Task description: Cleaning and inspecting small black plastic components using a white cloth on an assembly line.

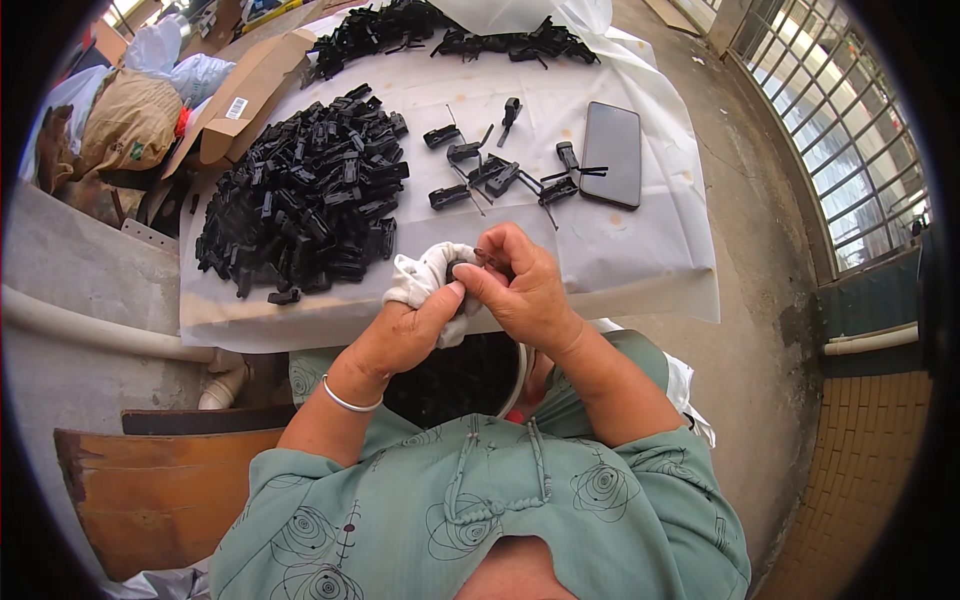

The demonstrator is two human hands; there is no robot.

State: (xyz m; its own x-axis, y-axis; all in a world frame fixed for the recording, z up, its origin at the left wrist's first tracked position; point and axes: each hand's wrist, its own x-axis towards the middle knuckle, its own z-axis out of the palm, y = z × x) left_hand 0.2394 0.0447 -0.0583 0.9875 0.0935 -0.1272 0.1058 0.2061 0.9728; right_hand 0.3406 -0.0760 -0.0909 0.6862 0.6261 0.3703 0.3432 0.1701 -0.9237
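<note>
At the near edge of the covered table, my left hand [398,335] is closed around a crumpled white cloth [418,279]. A small black part [457,270] peeks out of the cloth between my two thumbs, mostly hidden by fingers. My right hand [532,297] meets it there, thumb and fingers pinched together against the part. Just beyond lie several loose black plastic parts [500,178], some with thin stems sticking out. Left of them rises a large heap of similar black parts [310,190].
A dark-screened phone [612,150] lies at the table's right. More black parts [375,32] line the far edge. An open cardboard box [248,100] stands at the left, near bags [130,115]. Below my hands, a round container [524,378] holds dark contents. A barred window [835,120] is at right.
</note>
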